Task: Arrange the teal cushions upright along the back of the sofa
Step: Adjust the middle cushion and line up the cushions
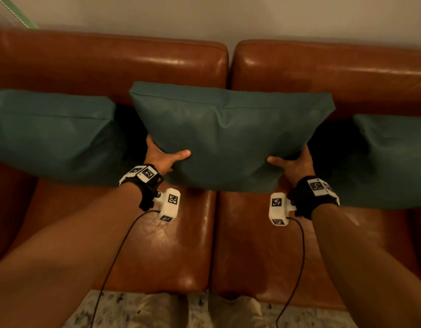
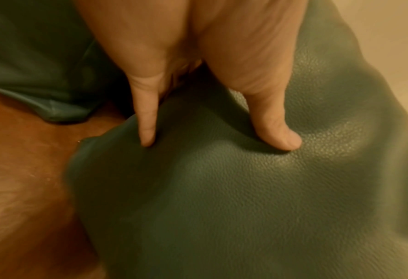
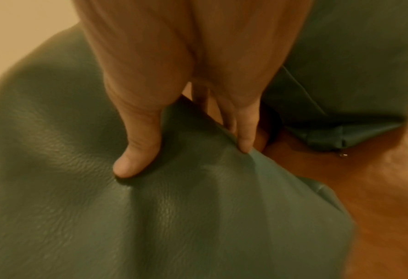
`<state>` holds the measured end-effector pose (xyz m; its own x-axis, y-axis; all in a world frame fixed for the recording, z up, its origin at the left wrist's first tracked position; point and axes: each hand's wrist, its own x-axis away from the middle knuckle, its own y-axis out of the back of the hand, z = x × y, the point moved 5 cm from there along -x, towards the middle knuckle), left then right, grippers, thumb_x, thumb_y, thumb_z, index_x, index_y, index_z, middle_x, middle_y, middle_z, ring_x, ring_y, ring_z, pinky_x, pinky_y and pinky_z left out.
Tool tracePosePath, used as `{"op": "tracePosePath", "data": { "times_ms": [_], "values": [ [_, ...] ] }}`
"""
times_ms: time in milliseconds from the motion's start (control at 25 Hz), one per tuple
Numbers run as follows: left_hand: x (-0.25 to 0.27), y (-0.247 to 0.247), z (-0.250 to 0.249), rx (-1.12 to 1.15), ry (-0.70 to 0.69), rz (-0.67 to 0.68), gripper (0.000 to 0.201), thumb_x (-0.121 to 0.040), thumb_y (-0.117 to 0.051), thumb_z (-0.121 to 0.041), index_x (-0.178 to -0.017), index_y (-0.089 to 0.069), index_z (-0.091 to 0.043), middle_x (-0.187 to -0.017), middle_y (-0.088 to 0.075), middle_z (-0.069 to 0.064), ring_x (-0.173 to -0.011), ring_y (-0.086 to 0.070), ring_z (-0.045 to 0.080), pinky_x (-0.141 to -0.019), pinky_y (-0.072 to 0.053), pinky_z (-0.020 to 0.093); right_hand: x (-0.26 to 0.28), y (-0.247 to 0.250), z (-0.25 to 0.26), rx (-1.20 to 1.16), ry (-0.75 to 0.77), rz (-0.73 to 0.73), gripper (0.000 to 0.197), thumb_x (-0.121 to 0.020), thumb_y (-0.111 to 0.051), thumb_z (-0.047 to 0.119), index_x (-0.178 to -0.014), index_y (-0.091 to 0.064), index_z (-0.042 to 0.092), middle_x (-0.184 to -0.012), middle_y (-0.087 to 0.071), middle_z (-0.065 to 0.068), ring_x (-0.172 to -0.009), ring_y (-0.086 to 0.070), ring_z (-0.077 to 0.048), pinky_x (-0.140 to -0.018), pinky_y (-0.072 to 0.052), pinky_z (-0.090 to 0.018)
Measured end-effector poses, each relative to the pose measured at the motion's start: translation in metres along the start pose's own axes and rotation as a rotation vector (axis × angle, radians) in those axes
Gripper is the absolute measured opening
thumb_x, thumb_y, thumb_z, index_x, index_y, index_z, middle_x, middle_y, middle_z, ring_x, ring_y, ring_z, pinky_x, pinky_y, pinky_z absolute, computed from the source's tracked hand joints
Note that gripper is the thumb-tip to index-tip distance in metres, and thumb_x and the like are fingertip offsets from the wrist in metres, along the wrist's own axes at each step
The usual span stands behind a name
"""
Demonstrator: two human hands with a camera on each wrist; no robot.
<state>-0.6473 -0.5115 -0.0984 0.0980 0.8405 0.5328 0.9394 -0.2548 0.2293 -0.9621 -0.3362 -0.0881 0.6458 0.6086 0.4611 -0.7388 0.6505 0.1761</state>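
Note:
The middle teal cushion (image 1: 228, 136) is held upright above the seam between the two seats of the brown leather sofa (image 1: 157, 245), in front of its backrest (image 1: 110, 65). My left hand (image 1: 165, 158) grips its lower left side, thumb pressed into the front (image 2: 279, 139), fingers behind it. My right hand (image 1: 292, 162) grips the lower right side the same way, thumb (image 3: 136, 162) denting the leather. A second teal cushion (image 1: 53, 136) leans against the backrest at the left, and a third (image 1: 391, 159) at the right.
A pale wall (image 1: 204, 15) rises behind the sofa. A speckled floor (image 1: 133, 311) shows below the seat's front edge. Cables (image 1: 114, 256) trail from both wrist cameras across the seats. Corners of the neighbouring cushions (image 2: 55, 111) (image 3: 336, 139) rest on the seat beside each hand.

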Motion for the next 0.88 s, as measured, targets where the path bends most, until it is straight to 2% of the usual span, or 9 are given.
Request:
{"op": "tracePosePath", "data": {
  "times_ms": [80,200,240,320,400,480,600,760,880],
  "values": [
    [0.0,0.001,0.001,-0.012,-0.014,0.017,0.121,-0.043,-0.092,-0.03,-0.142,-0.023,-0.032,-0.127,-0.05,-0.014,-0.123,-0.051,0.019,-0.09,-0.05,0.054,0.004,-0.001,-0.002,0.044,0.028,0.007,0.104,-0.056,-0.089,0.023,-0.143,-0.031,0.027,-0.145,-0.045,-0.005,-0.131,-0.045,-0.026,-0.104,-0.043,-0.047],
    [0.009,0.002,-0.001,-0.102,-0.123,-0.05,0.134,-0.036,-0.093,-0.038,-0.147,-0.018,-0.031,-0.141,-0.044,-0.006,-0.13,-0.045,0.017,-0.11,-0.038,0.048,0.013,0.003,-0.017,0.161,0.08,-0.085,0.122,-0.047,-0.088,0.043,-0.146,-0.017,0.036,-0.152,-0.036,-0.004,-0.138,-0.037,-0.023,-0.111,-0.037,-0.05],
    [0.015,0.002,-0.003,-0.151,-0.171,-0.088,0.139,-0.038,-0.093,-0.038,-0.15,-0.012,-0.03,-0.149,-0.035,-0.001,-0.136,-0.038,0.018,-0.116,-0.03,0.042,0.017,0.005,-0.023,0.217,0.095,-0.116,0.128,-0.047,-0.089,0.042,-0.148,-0.011,0.035,-0.155,-0.031,-0.005,-0.141,-0.033,-0.023,-0.113,-0.033,-0.049],
    [0.027,-0.006,-0.005,-0.268,-0.248,-0.116,0.146,-0.044,-0.094,-0.032,-0.153,0.003,-0.025,-0.16,-0.013,0.007,-0.144,-0.018,0.017,-0.117,-0.015,0.028,0.023,0.0,-0.033,0.305,0.089,-0.12,0.141,-0.049,-0.092,0.029,-0.151,0.004,0.027,-0.16,-0.015,-0.008,-0.146,-0.02,-0.023,-0.119,-0.019,-0.04],
    [0.031,-0.017,-0.003,-0.358,-0.301,-0.102,0.152,-0.044,-0.094,-0.03,-0.152,0.013,-0.02,-0.162,0.0,0.008,-0.148,-0.008,0.017,-0.119,-0.01,0.028,0.022,-0.008,-0.04,0.364,0.052,-0.097,0.144,-0.052,-0.091,0.019,-0.15,0.014,0.022,-0.161,-0.005,-0.011,-0.147,-0.012,-0.024,-0.114,-0.012,-0.03],
    [0.023,-0.023,-0.007,-0.375,-0.309,-0.105,0.155,-0.043,-0.093,-0.031,-0.151,0.017,-0.02,-0.162,0.002,0.009,-0.149,-0.008,0.019,-0.119,-0.01,0.03,0.013,-0.016,-0.035,0.384,0.049,-0.088,0.143,-0.054,-0.091,0.018,-0.15,0.015,0.022,-0.16,-0.005,-0.016,-0.145,-0.016,-0.032,-0.114,-0.019,-0.036],
    [0.007,-0.028,-0.016,-0.347,-0.283,-0.106,0.154,-0.044,-0.094,-0.029,-0.151,0.017,-0.021,-0.163,0.0,0.007,-0.148,-0.011,0.018,-0.112,-0.011,0.023,-0.002,-0.018,-0.024,0.443,0.081,-0.086,0.143,-0.052,-0.091,0.023,-0.151,0.013,0.022,-0.156,-0.01,-0.022,-0.142,-0.022,-0.04,-0.112,-0.027,-0.047],
    [0.008,-0.03,-0.018,-0.32,-0.337,-0.129,0.151,-0.046,-0.094,-0.025,-0.152,0.014,-0.019,-0.163,0.0,0.004,-0.144,-0.011,0.006,-0.11,-0.009,0.015,-0.001,-0.019,-0.025,0.418,0.079,-0.117,0.14,-0.053,-0.091,0.021,-0.152,0.008,0.021,-0.156,-0.013,-0.019,-0.142,-0.023,-0.036,-0.113,-0.026,-0.044],
    [0.003,-0.023,0.009,-0.242,-0.278,-0.167,0.15,-0.044,-0.094,-0.033,-0.153,0.008,-0.024,-0.161,-0.012,0.001,-0.138,-0.017,0.001,-0.114,-0.014,0.017,0.01,-0.014,-0.045,0.277,0.067,-0.196,0.134,-0.056,-0.089,0.023,-0.152,0.004,0.023,-0.158,-0.016,-0.013,-0.143,-0.022,-0.025,-0.111,-0.022,-0.032]
  ]
}}
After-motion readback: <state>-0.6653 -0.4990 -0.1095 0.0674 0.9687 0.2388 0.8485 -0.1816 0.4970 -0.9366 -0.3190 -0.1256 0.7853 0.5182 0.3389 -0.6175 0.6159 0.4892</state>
